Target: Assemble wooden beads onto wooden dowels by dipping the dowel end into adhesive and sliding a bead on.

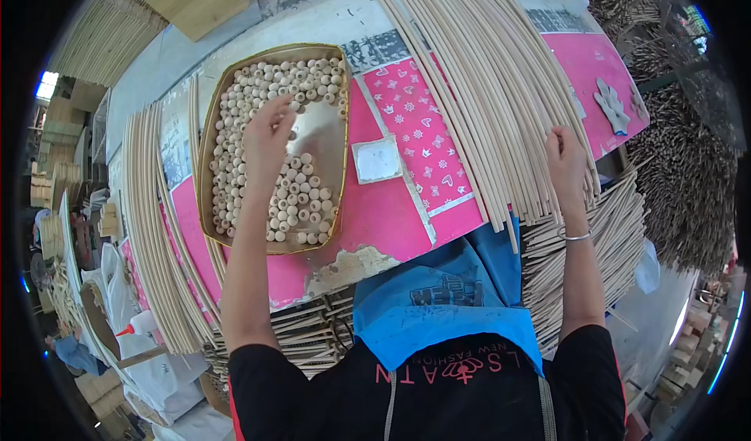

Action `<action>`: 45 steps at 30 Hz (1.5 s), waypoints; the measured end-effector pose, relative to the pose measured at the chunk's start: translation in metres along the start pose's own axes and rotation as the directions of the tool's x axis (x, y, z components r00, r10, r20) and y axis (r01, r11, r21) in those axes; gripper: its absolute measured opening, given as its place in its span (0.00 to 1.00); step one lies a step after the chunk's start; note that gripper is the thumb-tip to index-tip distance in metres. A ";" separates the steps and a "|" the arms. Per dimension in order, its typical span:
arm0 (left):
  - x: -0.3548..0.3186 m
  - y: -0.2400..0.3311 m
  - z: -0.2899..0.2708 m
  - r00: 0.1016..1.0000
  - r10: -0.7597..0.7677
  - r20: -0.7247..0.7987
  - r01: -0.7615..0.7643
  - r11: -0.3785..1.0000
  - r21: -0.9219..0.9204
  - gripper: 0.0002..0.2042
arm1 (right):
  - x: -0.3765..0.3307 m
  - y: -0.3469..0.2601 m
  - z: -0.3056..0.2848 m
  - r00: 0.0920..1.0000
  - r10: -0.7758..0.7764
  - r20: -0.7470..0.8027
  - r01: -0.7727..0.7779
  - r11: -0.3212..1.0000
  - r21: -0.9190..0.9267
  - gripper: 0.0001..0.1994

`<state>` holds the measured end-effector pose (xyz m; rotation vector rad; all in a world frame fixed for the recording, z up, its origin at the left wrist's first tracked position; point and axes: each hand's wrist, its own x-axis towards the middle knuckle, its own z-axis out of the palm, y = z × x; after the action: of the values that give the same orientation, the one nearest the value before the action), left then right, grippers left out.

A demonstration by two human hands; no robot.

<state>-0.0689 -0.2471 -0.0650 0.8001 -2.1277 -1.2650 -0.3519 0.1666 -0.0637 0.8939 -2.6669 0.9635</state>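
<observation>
My left hand (266,132) reaches into a shallow golden tray (210,140) full of pale wooden beads (235,97); its fingers are pinched together among the beads, and whether a bead sits in them I cannot tell. My right hand (565,159) rests fingers-down on the near ends of a fan of long pale rattan rods (477,73) that lies across the pink table cover (375,214). A bangle circles the right wrist.
A small white square dish (377,159) sits between tray and rods. More curved rods (152,222) lie left of the tray. A grey glove (612,106) lies at the table's right end. Stacked sticks (594,245) fill the space below the table edge. A glue bottle (133,327) stands lower left.
</observation>
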 end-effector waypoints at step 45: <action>-0.102 0.042 0.030 0.942 -0.326 0.075 0.315 0.789 -0.528 0.11 | -0.011 -0.201 0.111 0.864 -0.369 0.343 -0.024 0.650 0.759 0.09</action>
<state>-0.0296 -0.1405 -0.0549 0.9312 -1.5214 -1.9045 -0.2195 -0.0212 -0.0476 1.7168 -2.3835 2.0985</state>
